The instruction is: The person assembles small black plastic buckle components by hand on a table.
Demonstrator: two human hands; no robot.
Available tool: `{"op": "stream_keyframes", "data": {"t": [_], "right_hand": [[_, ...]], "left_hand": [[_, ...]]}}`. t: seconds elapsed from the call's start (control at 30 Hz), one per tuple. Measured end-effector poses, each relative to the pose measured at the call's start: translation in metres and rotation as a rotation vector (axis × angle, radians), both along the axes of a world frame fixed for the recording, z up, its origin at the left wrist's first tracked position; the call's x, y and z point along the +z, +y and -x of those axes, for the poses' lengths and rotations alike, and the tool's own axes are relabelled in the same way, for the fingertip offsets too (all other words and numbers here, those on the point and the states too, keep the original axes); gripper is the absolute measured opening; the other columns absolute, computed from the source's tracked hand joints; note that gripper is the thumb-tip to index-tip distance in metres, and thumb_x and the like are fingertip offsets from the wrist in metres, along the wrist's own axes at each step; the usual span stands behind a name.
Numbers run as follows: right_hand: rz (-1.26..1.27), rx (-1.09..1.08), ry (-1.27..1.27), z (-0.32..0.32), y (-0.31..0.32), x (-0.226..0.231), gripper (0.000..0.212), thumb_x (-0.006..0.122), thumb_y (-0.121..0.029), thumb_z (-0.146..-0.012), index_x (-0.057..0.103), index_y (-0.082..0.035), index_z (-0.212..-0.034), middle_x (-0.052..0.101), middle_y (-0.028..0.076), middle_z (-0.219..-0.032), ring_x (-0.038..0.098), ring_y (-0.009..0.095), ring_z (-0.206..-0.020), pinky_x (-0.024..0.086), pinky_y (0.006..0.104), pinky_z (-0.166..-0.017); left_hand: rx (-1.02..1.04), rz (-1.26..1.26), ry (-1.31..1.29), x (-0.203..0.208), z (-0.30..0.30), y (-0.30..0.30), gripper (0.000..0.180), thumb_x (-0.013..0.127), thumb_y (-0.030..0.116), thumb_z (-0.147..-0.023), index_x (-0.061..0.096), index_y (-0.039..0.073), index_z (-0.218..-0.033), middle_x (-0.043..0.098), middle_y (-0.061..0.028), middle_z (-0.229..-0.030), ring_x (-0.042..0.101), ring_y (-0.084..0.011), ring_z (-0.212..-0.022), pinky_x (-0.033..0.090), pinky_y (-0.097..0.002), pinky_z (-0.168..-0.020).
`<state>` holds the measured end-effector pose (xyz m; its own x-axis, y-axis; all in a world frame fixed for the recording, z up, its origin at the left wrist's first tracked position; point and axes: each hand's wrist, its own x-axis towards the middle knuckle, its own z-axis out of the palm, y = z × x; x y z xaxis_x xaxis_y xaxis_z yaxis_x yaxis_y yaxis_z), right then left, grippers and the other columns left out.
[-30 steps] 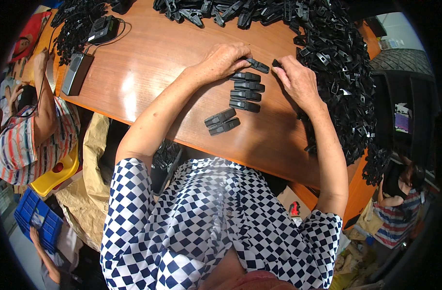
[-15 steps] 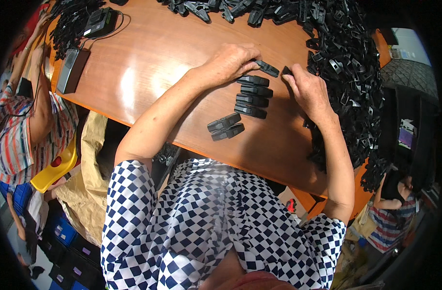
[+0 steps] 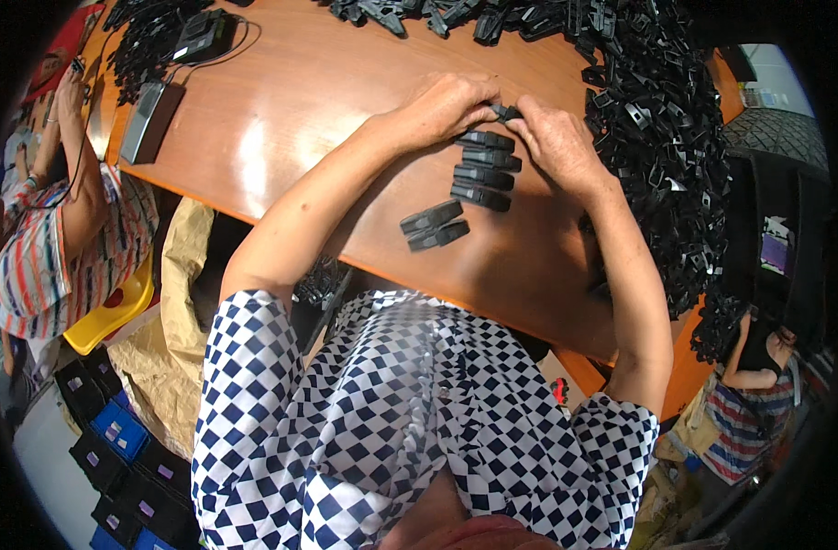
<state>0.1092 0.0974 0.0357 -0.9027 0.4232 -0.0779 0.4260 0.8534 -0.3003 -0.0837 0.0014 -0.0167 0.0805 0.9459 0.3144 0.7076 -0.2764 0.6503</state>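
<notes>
My left hand and my right hand are close together above the table, fingertips closed on a small black plastic part between them. The fingers cover most of it, so its exact kind is hard to make out. Just below, toward me, several long black plastic pieces lie in a stacked row. Nearer my body and to the left, two similar black pieces rest side by side at a slant.
A large heap of black plastic parts covers the table's right side, with more parts along the far edge. At left stand a dark box and a black device with a cable. Other people sit at left and right.
My right hand has moved left and slightly away from me, bringing its small dark piece against the part in my left hand. The rows on the table look the same.
</notes>
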Motion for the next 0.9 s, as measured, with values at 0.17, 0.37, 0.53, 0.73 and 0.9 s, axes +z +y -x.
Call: {"op": "stream_keyframes", "data": {"t": [0.17, 0.37, 0.53, 0.73, 0.9], "right_hand": [[-0.038, -0.035, -0.019, -0.006, 0.016, -0.002, 0.030, 0.062, -0.034, -0.096, 0.063, -0.006, -0.105, 0.070, 0.018, -0.092, 0.067, 0.039, -0.092, 0.052, 0.0491, -0.078], [0.156, -0.175, 0.418, -0.023, 0.007, -0.056, 0.036, 0.053, -0.025, -0.100, 0.061, -0.002, -0.127, 0.062, 0.018, -0.126, 0.060, 0.036, -0.117, 0.047, 0.0411, -0.098], [0.178, -0.194, 0.512, -0.009, -0.059, -0.084, 0.039, 0.051, -0.023, -0.102, 0.057, -0.001, -0.134, 0.056, 0.020, -0.135, 0.054, 0.037, -0.125, 0.042, 0.0451, -0.105], [0.265, -0.072, 0.461, 0.051, -0.159, -0.076, 0.043, 0.059, -0.021, -0.094, 0.056, -0.001, -0.132, 0.057, 0.021, -0.129, 0.054, 0.039, -0.115, 0.042, 0.0506, -0.096], [0.294, 0.216, 0.559, 0.102, -0.212, -0.077, 0.048, 0.065, -0.029, -0.092, 0.056, -0.003, -0.132, 0.053, 0.017, -0.131, 0.053, 0.036, -0.119, 0.041, 0.0475, -0.102]], "left_hand": [[-0.021, 0.029, -0.059, -0.002, 0.010, -0.001, 0.026, 0.064, 0.025, -0.096, 0.067, 0.005, -0.112, 0.070, -0.0178, -0.100, 0.067, -0.0373, -0.091, 0.053, -0.0457, -0.077], [0.218, -0.076, 0.175, 0.015, -0.059, -0.114, 0.057, 0.084, 0.030, -0.067, 0.064, 0.015, -0.118, 0.058, -0.0095, -0.123, 0.057, -0.0320, -0.113, 0.043, -0.0519, -0.094], [0.323, -0.127, 0.163, -0.032, -0.097, -0.147, 0.043, 0.079, 0.027, -0.076, 0.065, 0.017, -0.116, 0.055, -0.0128, -0.134, 0.054, -0.0322, -0.124, 0.041, -0.0489, -0.100], [0.331, -0.048, 0.130, -0.017, -0.047, -0.245, 0.035, 0.073, 0.015, -0.082, 0.063, 0.008, -0.115, 0.058, -0.0180, -0.128, 0.056, -0.0366, -0.119, 0.045, -0.0481, -0.096], [0.682, 0.029, 0.299, -0.009, -0.030, -0.317, 0.041, 0.080, 0.017, -0.075, 0.065, 0.007, -0.112, 0.060, -0.0176, -0.123, 0.058, -0.0375, -0.114, 0.044, -0.0472, -0.095]]}}
